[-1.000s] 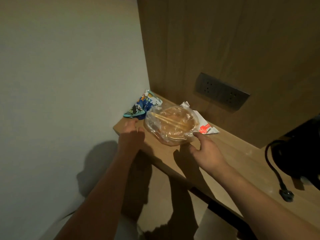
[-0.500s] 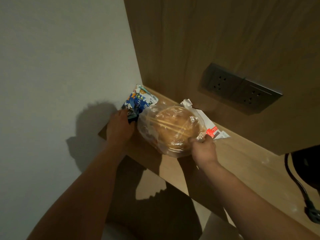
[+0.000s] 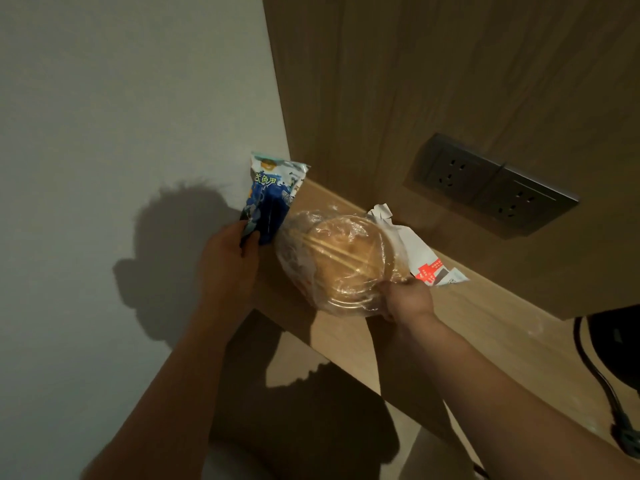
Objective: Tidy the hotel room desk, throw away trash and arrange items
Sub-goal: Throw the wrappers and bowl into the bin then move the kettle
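A blue snack wrapper stands lifted off the wooden desk at its left end, pinched at its lower edge by my left hand. Beside it sits a round takeaway bowl wrapped in a clear plastic bag, with wooden chopsticks inside. My right hand grips the bag at the bowl's near right rim. A torn white paper packet with red print lies behind the bowl on the right.
The white wall is on the left and a wood panel with a grey double socket plate rises behind the desk. A black object with a black cable and plug sits at the far right of the desk.
My left hand has taken the blue wrapper and raised it upright off the desk. My right hand has closed on the bag at the bowl's rim. The camera moved closer.
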`<state>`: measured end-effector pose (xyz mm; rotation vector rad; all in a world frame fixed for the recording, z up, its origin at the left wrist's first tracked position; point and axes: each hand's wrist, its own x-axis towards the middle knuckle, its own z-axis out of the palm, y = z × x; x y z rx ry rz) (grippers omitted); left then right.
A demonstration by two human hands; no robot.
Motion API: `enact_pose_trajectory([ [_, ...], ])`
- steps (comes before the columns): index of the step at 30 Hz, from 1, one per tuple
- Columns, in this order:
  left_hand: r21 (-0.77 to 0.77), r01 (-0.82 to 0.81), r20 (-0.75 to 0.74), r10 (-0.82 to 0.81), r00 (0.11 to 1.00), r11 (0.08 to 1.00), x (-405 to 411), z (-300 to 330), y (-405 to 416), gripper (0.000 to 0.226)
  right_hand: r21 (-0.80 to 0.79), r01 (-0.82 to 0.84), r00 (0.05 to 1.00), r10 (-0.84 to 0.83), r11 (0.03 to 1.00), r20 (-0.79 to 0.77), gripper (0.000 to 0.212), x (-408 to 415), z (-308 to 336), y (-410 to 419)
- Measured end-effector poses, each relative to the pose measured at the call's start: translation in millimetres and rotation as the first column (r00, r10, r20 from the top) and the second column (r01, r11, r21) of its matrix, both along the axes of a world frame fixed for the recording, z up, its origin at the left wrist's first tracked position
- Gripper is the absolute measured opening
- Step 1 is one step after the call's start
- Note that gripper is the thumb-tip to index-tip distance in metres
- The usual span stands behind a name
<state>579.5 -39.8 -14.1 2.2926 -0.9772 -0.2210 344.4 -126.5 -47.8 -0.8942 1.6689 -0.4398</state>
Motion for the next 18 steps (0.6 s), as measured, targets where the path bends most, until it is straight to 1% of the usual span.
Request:
enact_pose_trajectory([
  [2,-0.054,0.013,-0.024,-0.014,1.000,0.998,-5,9,17,0.024,0.003,0.030,0.999,-0.030,1.000,0.043,0.013,2,-3,0],
  [4,-0.100,0.028,-0.045,-0.032,0.998,0.995,-10,15,32,0.030,0.005,0.042,0.996,-0.043,0.999,0.073,0.020,-1,-8,0],
  [5,-0.110,0.018,-0.056,-0.025,0.998,0.994,-12,18,39,0.033,0.000,0.042,0.996,-0.042,0.999,0.075,0.019,-4,-6,3],
  [8,-0.106,0.011,-0.053,-0.017,0.998,0.994,-21,26,53,0.026,-0.021,0.053,0.995,-0.051,0.998,0.081,0.017,-19,6,14],
  [10,-0.098,0.037,-0.061,-0.043,0.997,0.994,-33,33,56,0.027,-0.067,0.048,0.997,-0.044,0.997,0.066,0.020,-33,17,23],
  [13,-0.098,0.056,-0.142,-0.069,0.988,0.994,-55,39,49,0.021,-0.142,0.047,0.997,-0.037,0.989,0.070,0.015,-60,38,43],
  [15,-0.113,0.080,-0.186,-0.100,0.977,0.990,-76,43,42,0.018,-0.165,0.087,0.993,-0.072,0.982,0.094,0.019,-84,53,59],
  [18,-0.127,0.164,-0.158,-0.183,0.970,0.978,-109,46,33,0.016,-0.185,0.159,0.982,-0.136,0.970,0.131,0.018,-127,67,82],
])
